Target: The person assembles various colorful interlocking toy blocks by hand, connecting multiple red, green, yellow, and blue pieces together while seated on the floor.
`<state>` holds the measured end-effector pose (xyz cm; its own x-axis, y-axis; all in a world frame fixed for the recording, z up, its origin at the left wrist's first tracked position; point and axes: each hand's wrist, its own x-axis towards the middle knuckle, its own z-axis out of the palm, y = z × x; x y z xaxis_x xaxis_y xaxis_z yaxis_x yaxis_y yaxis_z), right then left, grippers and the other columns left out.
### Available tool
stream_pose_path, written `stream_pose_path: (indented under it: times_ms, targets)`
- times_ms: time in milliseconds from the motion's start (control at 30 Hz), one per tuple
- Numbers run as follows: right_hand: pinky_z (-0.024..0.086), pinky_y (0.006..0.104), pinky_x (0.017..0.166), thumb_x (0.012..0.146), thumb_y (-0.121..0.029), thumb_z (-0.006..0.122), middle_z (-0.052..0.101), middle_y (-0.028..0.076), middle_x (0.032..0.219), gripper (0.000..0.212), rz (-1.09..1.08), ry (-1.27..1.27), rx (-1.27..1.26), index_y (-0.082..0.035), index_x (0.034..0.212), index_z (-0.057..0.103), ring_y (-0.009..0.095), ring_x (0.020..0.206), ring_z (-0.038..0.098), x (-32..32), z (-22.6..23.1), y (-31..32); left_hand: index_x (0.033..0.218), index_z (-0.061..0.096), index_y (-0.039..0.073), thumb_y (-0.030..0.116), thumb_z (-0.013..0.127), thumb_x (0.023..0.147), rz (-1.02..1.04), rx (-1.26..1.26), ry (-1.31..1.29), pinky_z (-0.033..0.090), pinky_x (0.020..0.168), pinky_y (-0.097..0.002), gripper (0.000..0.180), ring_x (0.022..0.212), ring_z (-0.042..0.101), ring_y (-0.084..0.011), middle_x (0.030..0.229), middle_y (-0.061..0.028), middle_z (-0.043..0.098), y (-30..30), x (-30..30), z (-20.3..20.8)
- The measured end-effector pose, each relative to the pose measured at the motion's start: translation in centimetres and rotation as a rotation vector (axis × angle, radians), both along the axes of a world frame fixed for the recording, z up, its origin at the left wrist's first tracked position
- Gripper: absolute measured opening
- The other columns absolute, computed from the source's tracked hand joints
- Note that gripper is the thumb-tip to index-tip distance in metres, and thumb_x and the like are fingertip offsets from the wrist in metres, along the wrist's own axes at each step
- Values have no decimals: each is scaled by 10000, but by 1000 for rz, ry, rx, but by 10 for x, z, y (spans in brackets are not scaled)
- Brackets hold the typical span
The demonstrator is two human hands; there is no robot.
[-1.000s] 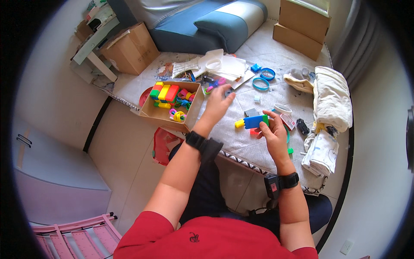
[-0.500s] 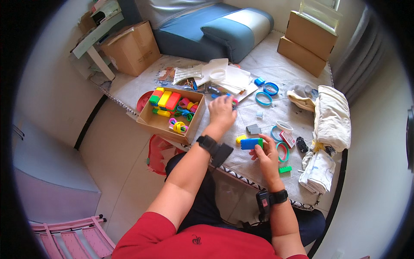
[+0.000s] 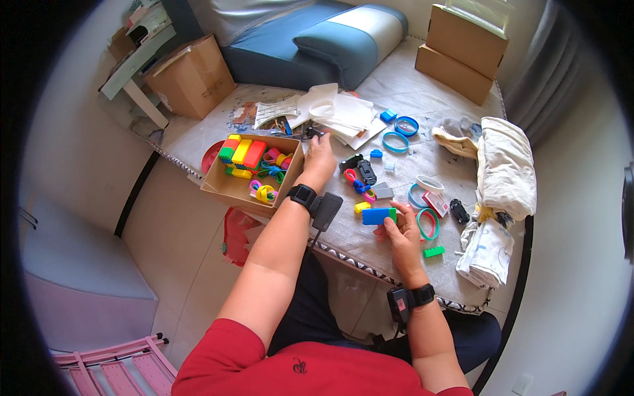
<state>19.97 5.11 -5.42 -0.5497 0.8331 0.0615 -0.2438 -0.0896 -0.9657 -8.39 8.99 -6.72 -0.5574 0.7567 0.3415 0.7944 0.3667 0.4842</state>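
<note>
My left hand (image 3: 318,162) reaches past the cardboard box's right side, its fingertips together at a small black object (image 3: 314,132). What they grip is hard to make out. In my right hand (image 3: 405,239) is a stack of blue and green toy bricks (image 3: 378,216), pinched between thumb and fingers. A tied bundle of pink, red and blue bands (image 3: 360,183) lies between the hands beside a black toy car (image 3: 366,172). Close to the held stack are a yellow brick (image 3: 362,207), grey bricks (image 3: 382,191) and a green brick (image 3: 434,251).
The open cardboard box (image 3: 290,195) holds coloured bricks and tied bands. Wristbands (image 3: 395,142), another black car (image 3: 459,211) and folded cloths (image 3: 507,168) are on the right. White papers (image 3: 350,115) lie at the back. The bed's patterned edge (image 3: 350,263) runs along the front.
My left hand has moved left toward the papers. The band bundle and black toy car now lie on the sheet in front of it. My right hand still holds the brick stack.
</note>
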Motion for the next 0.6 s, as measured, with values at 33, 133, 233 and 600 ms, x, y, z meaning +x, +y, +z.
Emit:
stream_pose_path:
  times_ms: [33, 133, 233, 600]
  targets:
    - [502, 245, 621, 962, -68, 564, 634, 67, 912, 354, -10, -1, -3, -47, 1303, 472, 130, 739, 634, 1, 0, 0, 1286, 535, 44, 36, 537, 856, -3, -55, -32, 350, 1091, -486, 430, 1286, 431, -442, 1361, -277, 458, 1, 1, -1]
    - [499, 249, 622, 962, -66, 561, 635, 69, 922, 349, -17, 24, -28, -42, 1299, 471, 132, 738, 630, 3, 2, 1, 1168, 586, 94, 41, 591, 841, -48, -85, 74, 419, 977, -484, 332, 1179, 500, -406, 1241, -208, 530, -6, 9, 1]
    - [501, 258, 650, 972, -56, 539, 638, 74, 937, 342, -6, 48, -36, -35, 1307, 470, 138, 758, 632, 3, 3, 0, 1060, 614, 132, 66, 653, 828, -56, -56, 146, 462, 874, -479, 244, 1082, 565, -358, 1118, -140, 603, -17, 21, 8]
    - [508, 249, 611, 945, -43, 564, 634, 84, 944, 318, -33, 120, -25, -25, 1251, 477, 145, 751, 643, 5, -9, 3, 1245, 572, 75, 149, 577, 975, -380, 325, -804, 488, 771, -248, 279, 907, 614, -99, 1016, -27, 634, -81, 79, 40]
